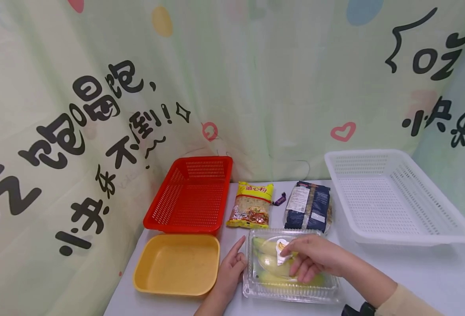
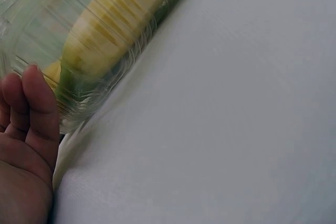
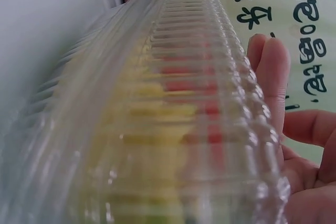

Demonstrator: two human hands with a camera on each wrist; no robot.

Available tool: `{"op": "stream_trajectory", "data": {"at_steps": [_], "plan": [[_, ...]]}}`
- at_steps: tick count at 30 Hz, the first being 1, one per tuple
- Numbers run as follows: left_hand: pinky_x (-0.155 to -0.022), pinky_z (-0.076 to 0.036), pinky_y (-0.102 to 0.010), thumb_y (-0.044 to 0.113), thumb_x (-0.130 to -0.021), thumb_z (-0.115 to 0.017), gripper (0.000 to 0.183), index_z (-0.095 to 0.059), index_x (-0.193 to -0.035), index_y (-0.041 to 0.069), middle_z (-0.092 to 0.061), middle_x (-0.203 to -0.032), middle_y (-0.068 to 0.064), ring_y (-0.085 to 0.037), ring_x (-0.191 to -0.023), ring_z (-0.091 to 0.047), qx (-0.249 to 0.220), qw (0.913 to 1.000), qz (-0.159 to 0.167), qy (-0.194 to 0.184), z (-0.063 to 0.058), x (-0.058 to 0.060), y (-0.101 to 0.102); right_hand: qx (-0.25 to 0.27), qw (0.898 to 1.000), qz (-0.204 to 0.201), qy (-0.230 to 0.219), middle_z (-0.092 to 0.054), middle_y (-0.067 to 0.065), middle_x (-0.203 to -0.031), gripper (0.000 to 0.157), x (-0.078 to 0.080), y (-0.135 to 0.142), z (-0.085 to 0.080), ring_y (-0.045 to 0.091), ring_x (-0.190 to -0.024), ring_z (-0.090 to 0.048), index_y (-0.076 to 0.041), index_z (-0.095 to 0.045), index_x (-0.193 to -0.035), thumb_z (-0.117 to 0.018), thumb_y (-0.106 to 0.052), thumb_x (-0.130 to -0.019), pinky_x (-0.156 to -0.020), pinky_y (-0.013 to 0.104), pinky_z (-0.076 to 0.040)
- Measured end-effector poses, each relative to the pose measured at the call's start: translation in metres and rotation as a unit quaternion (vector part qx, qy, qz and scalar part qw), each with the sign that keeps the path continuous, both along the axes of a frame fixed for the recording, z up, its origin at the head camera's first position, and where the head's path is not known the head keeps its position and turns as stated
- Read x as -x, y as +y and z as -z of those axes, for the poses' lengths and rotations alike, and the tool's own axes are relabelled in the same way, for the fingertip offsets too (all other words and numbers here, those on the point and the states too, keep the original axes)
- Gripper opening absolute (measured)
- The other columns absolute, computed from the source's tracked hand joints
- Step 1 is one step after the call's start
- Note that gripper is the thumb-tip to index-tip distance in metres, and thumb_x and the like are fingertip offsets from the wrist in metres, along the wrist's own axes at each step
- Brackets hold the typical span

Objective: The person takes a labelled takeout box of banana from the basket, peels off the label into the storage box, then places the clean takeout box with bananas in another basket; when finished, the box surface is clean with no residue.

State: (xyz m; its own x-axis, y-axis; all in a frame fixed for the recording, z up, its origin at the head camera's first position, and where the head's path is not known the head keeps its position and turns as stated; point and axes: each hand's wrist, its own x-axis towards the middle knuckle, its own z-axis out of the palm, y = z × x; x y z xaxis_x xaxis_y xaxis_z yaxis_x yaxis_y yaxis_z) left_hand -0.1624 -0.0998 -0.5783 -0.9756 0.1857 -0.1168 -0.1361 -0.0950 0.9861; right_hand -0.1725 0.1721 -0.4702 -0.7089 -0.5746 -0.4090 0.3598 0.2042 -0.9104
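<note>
A clear plastic clamshell box [image 1: 291, 294] lies closed on the table, with yellow fruit with green ends [image 2: 100, 30] inside, perhaps bananas. On its lid is a white sticker with a yellow picture [image 1: 281, 252]. Over the lid reaches my right hand [image 1: 315, 256], its index fingertip at the sticker and the other fingers loosely bent. The right wrist view shows the fingers [image 3: 273, 77] along the top of the lid, gripping nothing. Beside the box's left side rests my left hand [image 1: 230, 272], index finger pointing away from me; its fingertips [image 2: 37, 87] are at the box wall.
To the left stand a red basket [image 1: 148, 219] and a yellow tray [image 1: 177, 265]. Behind the box lie a yellow pasta packet [image 1: 251, 206], a small purple wrapped sweet [image 1: 280, 199] and a dark blue packet [image 1: 309, 204]. A white basket [image 1: 414, 239] stands at the right. A printed curtain [image 1: 256, 87] hangs behind.
</note>
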Motion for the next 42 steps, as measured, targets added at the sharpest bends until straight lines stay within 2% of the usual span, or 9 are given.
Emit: {"op": "stream_trajectory", "data": {"at_steps": [6,15,27,36,42], "plan": [[-0.055,-0.036,-0.016,0.007,-0.092,-0.055,0.063,-0.040,-0.152,0.022,-0.048,-0.076,0.007,-0.004,-0.062,-0.042,-0.003,1.0000,-0.002,-0.006,0.002,0.001,-0.001,0.020,1.000,0.003,-0.010,-0.073,0.013,-0.082,0.040,0.003,-0.006,0.002,0.014,-0.062,-0.071,0.011,-0.065,-0.106,-0.046,-0.024,-0.100,-0.060,0.031,-0.060],[-0.052,-0.035,-0.016,0.009,-0.094,-0.054,0.062,-0.039,-0.152,0.023,-0.046,-0.076,0.007,-0.004,-0.059,-0.040,-0.002,0.9999,-0.002,-0.016,0.004,0.002,-0.001,0.029,0.999,0.022,0.008,-0.072,0.010,-0.079,0.035,0.004,-0.009,0.005,0.013,-0.065,-0.070,0.009,-0.065,-0.097,-0.047,-0.020,-0.101,-0.063,0.028,-0.060],[-0.054,-0.036,-0.017,0.010,-0.094,-0.054,0.061,-0.039,-0.152,0.024,-0.047,-0.077,0.006,-0.005,-0.062,-0.040,-0.005,0.9996,-0.002,-0.028,-0.001,0.000,0.000,0.059,0.997,0.042,0.011,-0.072,0.008,-0.078,0.033,0.004,-0.007,0.013,0.013,-0.067,-0.070,0.012,-0.066,-0.097,-0.046,-0.015,-0.100,-0.065,0.028,-0.060],[-0.051,-0.033,-0.017,0.005,-0.092,-0.053,0.064,-0.039,-0.152,0.020,-0.047,-0.077,0.006,-0.006,-0.059,-0.039,-0.009,0.9999,0.001,-0.014,-0.001,-0.001,0.001,0.089,0.994,0.071,-0.001,-0.072,0.007,-0.080,0.028,0.008,-0.005,0.010,0.010,-0.067,-0.069,0.009,-0.065,-0.097,-0.046,-0.012,-0.096,-0.066,0.024,-0.059],[-0.052,-0.034,-0.017,0.006,-0.092,-0.053,0.065,-0.038,-0.153,0.022,-0.047,-0.078,0.006,-0.007,-0.060,-0.039,-0.009,0.9997,0.002,-0.024,-0.004,-0.001,0.001,0.097,0.993,0.061,-0.003,-0.072,0.006,-0.081,0.029,0.011,-0.003,0.012,0.010,-0.067,-0.069,0.009,-0.066,-0.097,-0.047,-0.013,-0.097,-0.065,0.023,-0.059]]}}
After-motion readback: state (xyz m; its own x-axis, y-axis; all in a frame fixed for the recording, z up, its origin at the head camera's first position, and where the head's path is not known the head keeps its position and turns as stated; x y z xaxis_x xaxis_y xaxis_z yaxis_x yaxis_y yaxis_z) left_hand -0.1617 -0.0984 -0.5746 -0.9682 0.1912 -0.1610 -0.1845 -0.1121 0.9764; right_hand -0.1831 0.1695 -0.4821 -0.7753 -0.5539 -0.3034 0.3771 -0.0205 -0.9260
